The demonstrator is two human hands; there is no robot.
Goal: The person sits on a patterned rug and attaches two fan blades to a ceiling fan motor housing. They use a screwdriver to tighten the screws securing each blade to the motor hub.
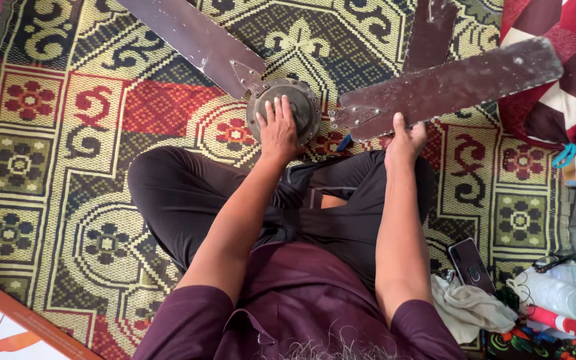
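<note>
A ceiling fan lies on a patterned woven mat just in front of the seated person's crossed legs. Its round grey motor hub sits at the middle, with three dusty brown blades spreading out from it. The left hand rests flat on top of the hub, fingers spread open and pressing down, not closed around anything. The right hand grips the near edge of the right-hand blade, thumb on top and fingers curled underneath out of sight. Another blade runs off toward the upper left, and a third points up and away. Beside the right knee lie a phone, a pale cloth and a plastic bottle. A cardboard box lies at the lower left corner.
</note>
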